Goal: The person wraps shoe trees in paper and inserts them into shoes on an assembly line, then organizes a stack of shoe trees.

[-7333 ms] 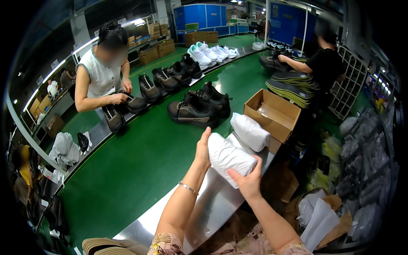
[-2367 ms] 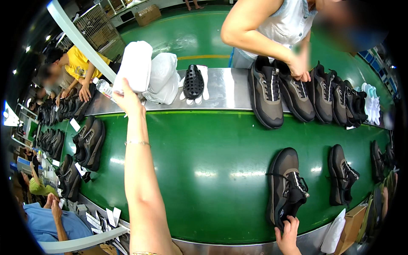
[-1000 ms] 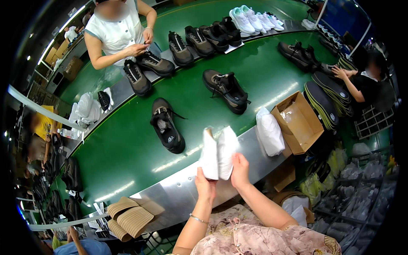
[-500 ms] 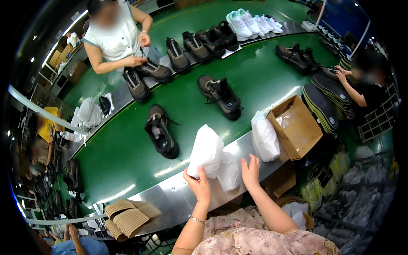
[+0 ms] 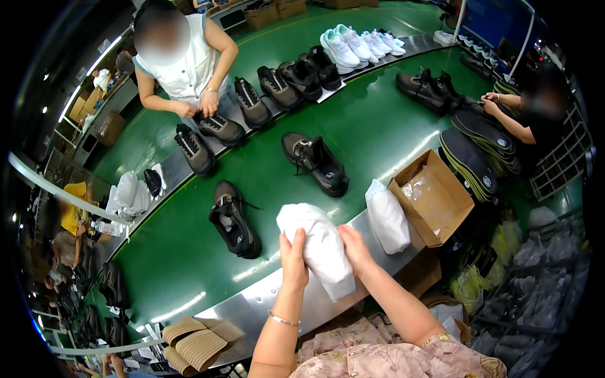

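Note:
Between my two hands is a white paper-wrapped bundle (image 5: pixel 320 249), long and rounded, tilted above the metal table edge. My left hand (image 5: pixel 293 259) grips its left side, thumb up along the paper. My right hand (image 5: pixel 355 249) closes against its right side, fingers partly hidden behind it. What the paper encloses is hidden. A second white wrapped bundle (image 5: pixel 387 217) lies on the metal edge to the right. Beyond my hands, a brown-and-black shoe (image 5: pixel 235 220) and another such shoe (image 5: pixel 316 162) with loose laces lie on the green belt.
An open cardboard box (image 5: pixel 433 198) stands at right beside stacked black insoles (image 5: pixel 467 165). Corrugated cardboard pieces (image 5: pixel 194 345) lie at the near left. Across the belt, a person (image 5: pixel 189 69) handles a shoe among lined-up shoes (image 5: pixel 253 103); another person (image 5: pixel 513 113) works at right.
My right hand, apart before, has come onto the bundle. The bundle has turned from upright to slanting. The paper piece beside it no longer shows separately. The person opposite lowered a raised hand to the shoe.

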`<state>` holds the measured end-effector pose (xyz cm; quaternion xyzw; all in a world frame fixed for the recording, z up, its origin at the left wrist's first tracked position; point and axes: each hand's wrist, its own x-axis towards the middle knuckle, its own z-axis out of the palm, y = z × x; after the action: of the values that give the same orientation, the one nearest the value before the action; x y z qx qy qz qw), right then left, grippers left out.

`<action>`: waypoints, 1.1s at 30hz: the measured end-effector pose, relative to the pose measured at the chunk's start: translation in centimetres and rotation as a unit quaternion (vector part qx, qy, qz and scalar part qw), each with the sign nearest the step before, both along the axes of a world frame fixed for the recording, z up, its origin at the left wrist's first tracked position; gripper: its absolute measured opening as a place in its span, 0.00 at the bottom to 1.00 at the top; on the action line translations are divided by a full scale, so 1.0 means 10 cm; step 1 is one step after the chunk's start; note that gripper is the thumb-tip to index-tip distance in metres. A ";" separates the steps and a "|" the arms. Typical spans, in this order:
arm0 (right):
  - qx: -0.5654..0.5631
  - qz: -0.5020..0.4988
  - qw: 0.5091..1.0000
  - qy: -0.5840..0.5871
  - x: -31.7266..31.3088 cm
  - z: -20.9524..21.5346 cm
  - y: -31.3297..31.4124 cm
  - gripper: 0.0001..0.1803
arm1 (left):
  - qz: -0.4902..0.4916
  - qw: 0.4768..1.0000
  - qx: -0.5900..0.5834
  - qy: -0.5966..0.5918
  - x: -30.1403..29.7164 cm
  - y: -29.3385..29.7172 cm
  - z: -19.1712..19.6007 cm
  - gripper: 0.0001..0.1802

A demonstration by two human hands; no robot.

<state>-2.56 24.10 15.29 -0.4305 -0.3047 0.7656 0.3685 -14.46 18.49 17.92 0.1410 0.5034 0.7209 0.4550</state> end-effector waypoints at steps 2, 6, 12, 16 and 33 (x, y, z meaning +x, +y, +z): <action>-0.038 0.044 0.998 0.007 -0.11 0.12 0.04 0.16 | -0.034 0.996 0.025 -0.085 -0.12 0.19 0.02 0.31; -0.130 0.134 0.979 0.078 -0.22 0.12 0.24 0.19 | -0.106 0.952 0.054 -0.284 -0.28 0.33 -0.07 0.30; -0.187 0.081 0.978 0.042 -0.37 -0.23 0.36 0.20 | -0.110 0.971 -0.029 -0.212 -0.48 0.64 -0.14 0.24; -0.010 -0.066 0.997 -0.045 -0.24 -0.09 0.46 0.27 | 0.022 0.990 -0.020 -0.140 -0.59 0.90 -0.21 0.17; 0.414 -0.038 0.759 -0.501 0.22 0.16 1.07 0.34 | -0.056 0.791 -0.272 0.545 -0.57 1.94 -1.10 0.32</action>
<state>-0.33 34.81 16.92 -0.5689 -0.7168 0.2252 0.3344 -20.19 37.88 6.92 0.4091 0.8341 0.3313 0.1648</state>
